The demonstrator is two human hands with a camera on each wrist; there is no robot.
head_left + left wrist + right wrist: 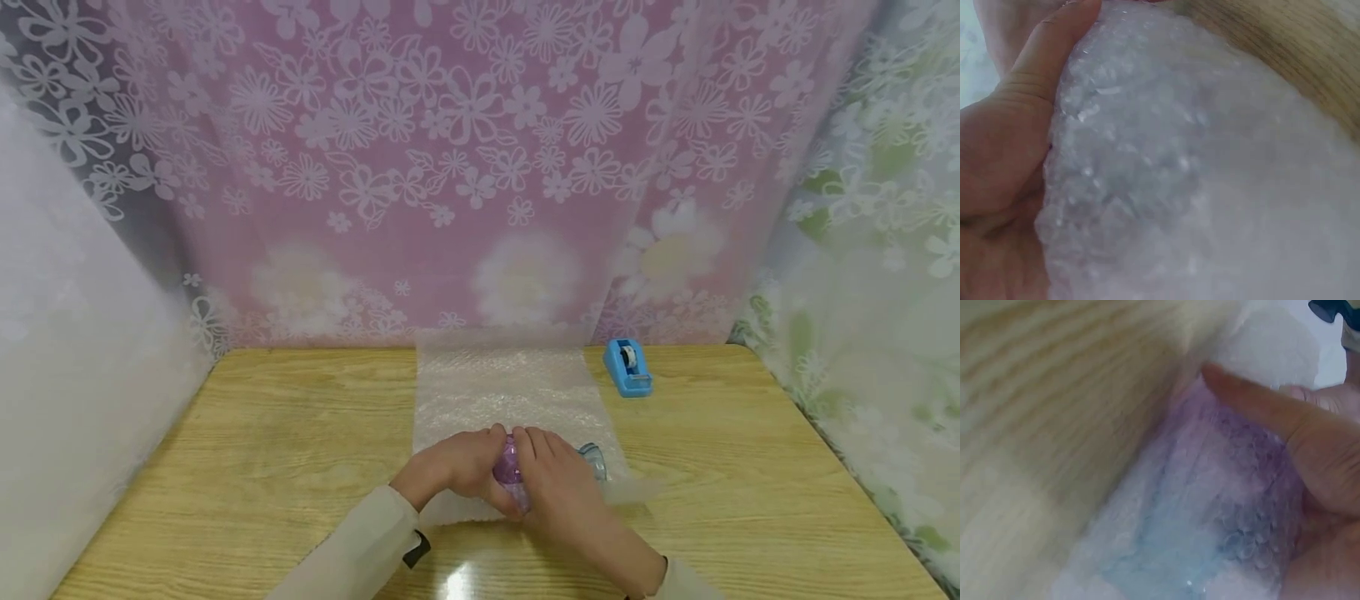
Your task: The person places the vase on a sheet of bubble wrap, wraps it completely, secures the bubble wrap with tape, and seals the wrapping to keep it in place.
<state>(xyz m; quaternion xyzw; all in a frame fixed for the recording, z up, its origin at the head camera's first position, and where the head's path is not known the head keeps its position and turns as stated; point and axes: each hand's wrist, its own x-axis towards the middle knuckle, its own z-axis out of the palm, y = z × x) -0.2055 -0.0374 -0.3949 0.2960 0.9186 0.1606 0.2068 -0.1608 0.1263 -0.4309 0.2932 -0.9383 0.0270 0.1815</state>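
In the head view a purple translucent object lies between both hands on a sheet of bubble wrap. The left hand curls round its left side, and the right hand grips it from the right with bubble wrap over its lower part. A clear bluish piece shows just right of the right hand. In the left wrist view the bubble wrap fills most of the picture beside the left hand. Purple and bluish colour shows through the wrap by the right hand.
A blue tape dispenser stands at the back right of the wooden table, beyond the wrap's right edge. Flowered pink cloth hangs behind the table, with pale cloth at both sides.
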